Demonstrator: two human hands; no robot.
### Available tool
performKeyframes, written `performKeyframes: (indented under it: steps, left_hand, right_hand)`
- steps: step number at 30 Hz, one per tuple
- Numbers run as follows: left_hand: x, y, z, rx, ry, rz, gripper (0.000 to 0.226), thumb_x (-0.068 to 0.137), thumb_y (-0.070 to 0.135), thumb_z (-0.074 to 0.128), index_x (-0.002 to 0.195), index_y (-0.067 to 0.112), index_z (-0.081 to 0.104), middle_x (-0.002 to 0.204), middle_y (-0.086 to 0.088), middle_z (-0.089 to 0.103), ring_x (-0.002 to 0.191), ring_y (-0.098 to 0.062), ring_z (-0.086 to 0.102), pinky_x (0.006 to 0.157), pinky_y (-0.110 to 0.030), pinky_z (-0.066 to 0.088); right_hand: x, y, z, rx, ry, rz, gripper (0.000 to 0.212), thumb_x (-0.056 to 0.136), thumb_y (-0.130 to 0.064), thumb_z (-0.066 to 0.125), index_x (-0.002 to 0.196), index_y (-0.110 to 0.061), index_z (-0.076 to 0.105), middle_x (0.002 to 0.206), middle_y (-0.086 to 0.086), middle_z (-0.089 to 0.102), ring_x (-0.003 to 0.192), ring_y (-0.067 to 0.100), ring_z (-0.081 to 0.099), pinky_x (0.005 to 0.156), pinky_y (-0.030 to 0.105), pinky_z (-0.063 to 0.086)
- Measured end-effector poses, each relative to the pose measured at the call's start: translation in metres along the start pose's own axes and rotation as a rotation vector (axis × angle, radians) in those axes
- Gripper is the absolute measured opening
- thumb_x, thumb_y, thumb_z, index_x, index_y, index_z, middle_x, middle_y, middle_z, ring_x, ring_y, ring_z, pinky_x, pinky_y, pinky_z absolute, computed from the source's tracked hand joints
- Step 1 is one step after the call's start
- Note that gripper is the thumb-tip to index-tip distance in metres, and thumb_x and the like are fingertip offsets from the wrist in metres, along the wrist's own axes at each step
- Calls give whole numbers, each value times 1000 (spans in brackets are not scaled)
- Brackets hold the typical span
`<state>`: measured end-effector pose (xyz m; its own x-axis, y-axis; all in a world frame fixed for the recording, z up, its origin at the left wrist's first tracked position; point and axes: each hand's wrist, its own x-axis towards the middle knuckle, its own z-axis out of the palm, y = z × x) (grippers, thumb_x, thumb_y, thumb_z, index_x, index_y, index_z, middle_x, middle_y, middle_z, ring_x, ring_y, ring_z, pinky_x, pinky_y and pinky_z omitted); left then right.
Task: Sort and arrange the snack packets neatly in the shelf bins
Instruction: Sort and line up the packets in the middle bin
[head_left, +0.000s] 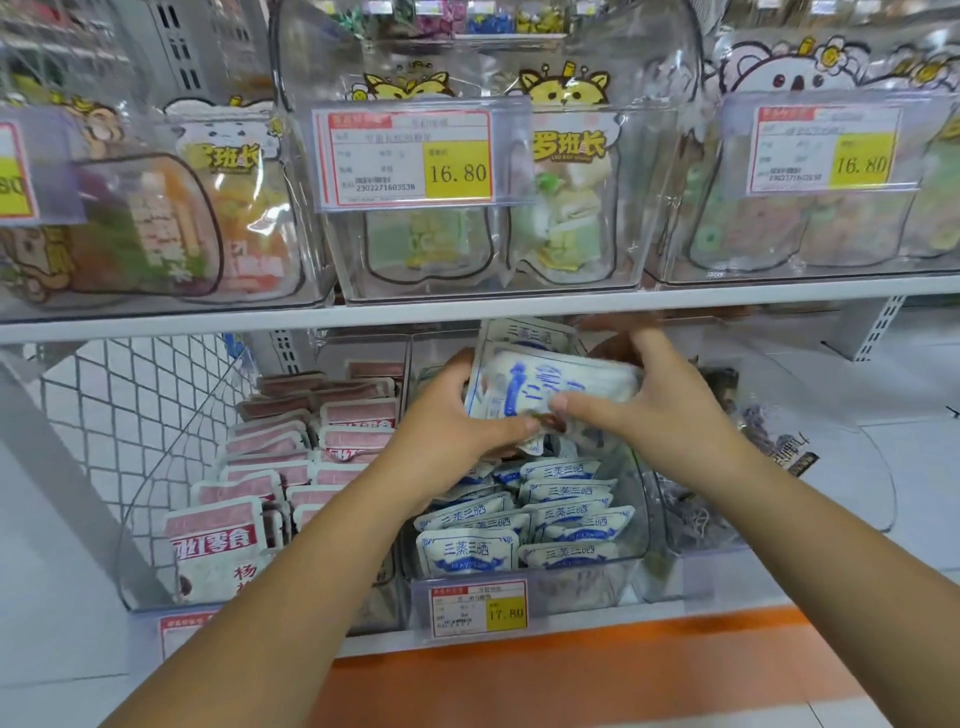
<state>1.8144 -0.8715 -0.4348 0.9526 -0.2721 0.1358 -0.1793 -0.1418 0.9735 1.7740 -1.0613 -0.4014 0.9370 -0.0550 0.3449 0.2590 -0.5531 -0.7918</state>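
Fingers (462, 371) of left hand (452, 415) curl round the left edge of a blue-and-white packet (550, 384), thumb on its lower front. Right hand (654, 410) grips the packet's right edge: thumb in front, fingers behind. Packet is held tilted above the middle bin (641, 519), at 12 o'clock of the stocked packets (561, 512) standing in rows inside. A second like packet (530, 335) stands just behind the held one.

Left bin (156, 493), 9 o'clock: pink packets (291, 467) in upright rows. Middle bin: price tag (478, 605) at its 6 o'clock. Right bin (878, 467), 3 o'clock: dark packets (769, 431), blurred.
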Motion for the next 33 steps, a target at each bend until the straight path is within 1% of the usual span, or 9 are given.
performKeyframes:
  steps: [2,5,9,15,19,22,26,30,33]
  left_hand:
    - [-2,-2,1,-11,17,-13,42,72,25,83,108,25,61,98,5,74,90,-15,71,85,-44,56]
    - [-3,-4,1,-126,121,-29,36,74,29,81,106,23,64,98,7,74,93,-12,70,90,-40,53]
    - [-6,-5,6,-147,170,-24,33,79,36,77,107,27,62,100,13,72,96,-4,67,86,-29,48]
    - [-8,-2,3,-103,-20,-51,45,76,30,80,114,28,56,111,7,70,104,-11,66,97,-41,50]
    - [-12,-1,5,41,-150,-25,40,83,30,73,119,37,56,110,16,69,101,-3,65,95,-35,50]
    - [-15,2,12,16,-235,-13,30,92,23,62,117,36,54,112,17,69,101,-3,65,90,-30,49]
    - [-19,1,24,69,-327,17,38,94,18,59,122,42,49,120,14,66,111,-4,62,99,-35,48]
    - [-24,3,23,370,-335,48,50,85,39,69,130,41,47,121,20,60,108,0,58,95,-36,50]
    - [-29,1,18,1010,-412,146,95,67,68,70,145,34,28,141,16,35,128,-6,31,108,-32,33]
  right_hand:
    - [-1,3,5,29,54,-36,31,72,-30,82,86,-27,55,84,-8,60,70,0,54,64,18,46]
    - [-1,9,9,62,32,24,35,71,-28,83,81,-23,50,74,-6,52,61,5,45,60,22,40]
    - [-3,15,17,162,-194,160,52,69,-25,85,101,-23,45,87,15,60,66,15,55,64,35,49]
    - [0,21,9,322,-243,220,77,67,-19,86,129,-33,43,100,27,62,77,29,65,69,39,50]
    - [-2,15,-5,283,-136,215,67,59,-23,90,111,-22,46,96,11,71,79,23,70,69,41,57]
    - [-5,8,-17,215,-176,219,74,59,-27,89,116,-24,42,88,-4,71,74,1,69,62,19,54]
    - [-7,8,-28,174,-283,192,85,54,-30,89,129,-36,49,106,-7,71,93,8,69,86,30,55]
    - [-17,12,-31,75,-316,137,46,57,-27,89,97,-24,64,84,-6,74,77,11,70,76,30,57]
    - [-22,13,-39,112,-152,128,40,57,-29,87,89,-25,62,72,-12,72,61,1,64,56,16,47]
